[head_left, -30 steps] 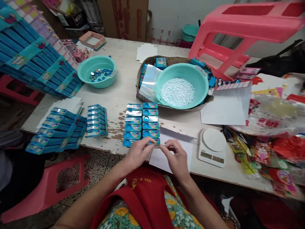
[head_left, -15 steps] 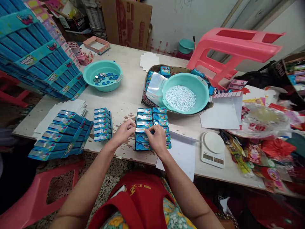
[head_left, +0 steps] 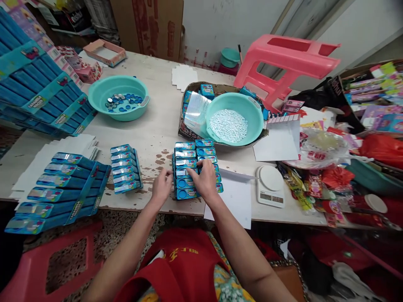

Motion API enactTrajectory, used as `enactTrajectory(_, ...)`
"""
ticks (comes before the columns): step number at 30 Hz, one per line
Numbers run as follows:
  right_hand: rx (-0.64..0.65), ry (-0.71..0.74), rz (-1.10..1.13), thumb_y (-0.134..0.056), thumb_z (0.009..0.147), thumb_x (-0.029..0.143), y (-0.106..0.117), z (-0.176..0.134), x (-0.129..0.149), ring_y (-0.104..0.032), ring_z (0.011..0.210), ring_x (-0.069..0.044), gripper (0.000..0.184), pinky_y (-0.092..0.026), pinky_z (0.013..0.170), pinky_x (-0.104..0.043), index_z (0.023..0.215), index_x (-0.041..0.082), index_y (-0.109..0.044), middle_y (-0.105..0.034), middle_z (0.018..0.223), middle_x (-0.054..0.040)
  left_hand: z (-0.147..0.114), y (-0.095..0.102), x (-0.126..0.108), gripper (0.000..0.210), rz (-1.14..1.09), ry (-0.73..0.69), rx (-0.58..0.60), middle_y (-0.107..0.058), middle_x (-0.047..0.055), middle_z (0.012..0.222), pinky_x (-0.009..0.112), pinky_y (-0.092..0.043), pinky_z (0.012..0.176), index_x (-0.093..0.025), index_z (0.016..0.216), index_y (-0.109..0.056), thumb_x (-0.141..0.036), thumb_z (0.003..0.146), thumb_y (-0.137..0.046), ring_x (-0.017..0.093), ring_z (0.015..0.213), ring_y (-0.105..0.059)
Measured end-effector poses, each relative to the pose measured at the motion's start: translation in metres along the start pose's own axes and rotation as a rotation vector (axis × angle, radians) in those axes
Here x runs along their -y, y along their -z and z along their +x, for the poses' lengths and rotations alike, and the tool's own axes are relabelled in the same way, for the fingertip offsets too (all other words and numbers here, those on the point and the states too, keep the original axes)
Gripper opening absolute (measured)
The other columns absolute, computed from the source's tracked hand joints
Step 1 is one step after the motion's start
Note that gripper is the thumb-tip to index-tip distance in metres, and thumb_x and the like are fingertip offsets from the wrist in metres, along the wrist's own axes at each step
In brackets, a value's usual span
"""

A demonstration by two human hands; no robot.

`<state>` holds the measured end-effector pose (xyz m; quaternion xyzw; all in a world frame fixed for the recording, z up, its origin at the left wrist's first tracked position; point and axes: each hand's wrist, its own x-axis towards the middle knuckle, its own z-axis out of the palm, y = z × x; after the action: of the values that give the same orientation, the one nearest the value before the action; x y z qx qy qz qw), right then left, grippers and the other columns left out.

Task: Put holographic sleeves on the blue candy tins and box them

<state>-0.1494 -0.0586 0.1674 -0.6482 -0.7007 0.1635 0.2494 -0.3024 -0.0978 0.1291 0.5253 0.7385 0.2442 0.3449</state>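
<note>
Small blue tins with clear round windows and "CARAMELO MACIZO"-style labels stand packed in two columns in front of me. My right hand lies over the middle of the block, its thumb pressed on a tin in the left column and its fingers curled over the right column, covering part of it. Beside the block's left edge is my left hand, fingers drawn together close to the tins. Whatever its fingertips may hold is too small to make out.
Left of the block stand a single row of blue tins and a larger angled stack. Behind are a teal basin of blue caps and another basin of white pellets on a carton. A kitchen scale sits at right.
My left hand has drawn back left and slightly down from the tin it was touching. My right thumb now rests flatter on the tin. The view has shifted right.
</note>
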Motion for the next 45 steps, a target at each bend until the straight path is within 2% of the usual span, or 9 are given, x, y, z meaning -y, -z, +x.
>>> enactTrajectory(6,-0.012,0.057,-0.027,-0.049,0.084,0.020,-0.006,-0.013,0.009,-0.047,0.089,-0.023,0.004,-0.038,0.078,-0.036,0.086,0.020,-0.052,-0.054,0.093,-0.0080,-0.025,-0.003,0.010,0.045,0.251,-0.250,-0.022,-0.051,0.006,0.129,0.038,-0.039,0.098,-0.024,0.119,-0.054,-0.013,0.081,-0.033,0.025,0.115,-0.047)
enactTrajectory(9,-0.166,0.142,0.084,-0.039,0.086,0.013,0.015,-0.012,-0.017,-0.049,0.098,-0.021,0.021,-0.039,0.084,-0.036,0.100,0.021,-0.053,-0.054,0.103,-0.0082,-0.038,0.008,0.010,0.037,0.252,-0.283,-0.232,-0.056,0.007,0.121,0.042,-0.041,0.096,-0.026,0.117,-0.056,-0.019,0.084,-0.039,0.025,0.111,-0.051)
enactTrajectory(13,-0.558,0.049,0.101,-0.038,0.090,0.019,0.055,0.008,-0.118,-0.048,0.103,-0.020,0.022,-0.037,0.089,-0.037,0.107,0.019,-0.051,-0.055,0.104,-0.0094,-0.083,0.004,-0.033,0.035,0.100,-0.626,-0.483,-0.063,0.006,0.101,0.035,-0.045,0.090,-0.022,0.111,-0.058,-0.011,0.077,-0.056,0.020,0.095,-0.059)
enactTrajectory(17,-0.246,-0.003,-0.146,-0.040,0.090,0.021,0.058,0.019,-0.231,-0.051,0.092,-0.020,0.022,-0.036,0.084,-0.035,0.090,0.017,-0.061,-0.062,0.093,-0.0092,-0.111,-0.061,-0.113,0.033,-0.069,-0.891,-0.072,-0.065,0.006,0.095,0.027,-0.049,0.080,-0.019,0.109,-0.056,-0.006,0.079,-0.053,0.015,0.089,-0.060)
enactTrajectory(21,0.101,0.151,-0.310,-0.043,0.090,0.022,0.036,-0.022,-0.289,-0.050,0.099,-0.021,0.021,-0.032,0.089,-0.037,0.094,0.019,-0.064,-0.064,0.099,-0.0079,-0.068,-0.172,-0.158,0.030,0.053,-0.719,0.095,-0.060,0.011,0.112,0.035,-0.045,0.092,-0.017,0.113,-0.054,-0.013,0.087,-0.041,0.020,0.106,-0.053)
enactTrajectory(24,0.176,0.164,-0.356,-0.045,0.089,0.019,0.024,-0.056,-0.308,-0.046,0.110,-0.023,0.023,-0.031,0.091,-0.038,0.105,0.020,-0.061,-0.060,0.115,-0.0077,-0.016,-0.245,-0.156,0.038,0.369,-0.484,0.121,-0.047,0.015,0.131,0.046,-0.035,0.101,-0.015,0.120,-0.051,-0.011,0.086,-0.037,0.027,0.127,-0.036)
enactTrajectory(27,0.226,0.165,-0.356,-0.046,0.087,0.017,0.021,-0.068,-0.321,-0.044,0.112,-0.025,0.027,-0.034,0.088,-0.039,0.111,0.020,-0.059,-0.058,0.120,-0.0080,0.023,-0.287,-0.142,0.041,0.583,-0.280,0.129,-0.044,0.013,0.134,0.056,-0.022,0.105,-0.019,0.124,-0.048,-0.013,0.085,-0.040,0.030,0.130,-0.028)
enactTrajectory(37,0.153,0.073,-0.299,-0.045,0.090,0.033,0.010,-0.019,-0.320,-0.036,0.119,-0.030,0.045,-0.035,0.089,-0.043,0.133,0.022,-0.040,-0.040,0.139,-0.0093,0.055,-0.299,-0.124,0.025,0.624,-0.194,0.159,-0.056,0.008,0.098,0.042,-0.034,0.084,-0.023,0.090,-0.064,-0.035,0.087,-0.043,0.026,0.098,-0.046)
enactTrajectory(45,0.189,0.232,-0.280,-0.048,0.089,0.028,0.005,-0.044,-0.322,-0.030,0.129,-0.028,0.038,-0.026,0.100,-0.045,0.125,0.018,-0.047,-0.042,0.138,-0.0095,0.059,-0.299,-0.121,0.023,0.611,-0.182,0.177,-0.058,0.008,0.098,0.038,-0.031,0.081,-0.022,0.088,-0.064,-0.031,0.088,-0.043,0.024,0.098,-0.046)
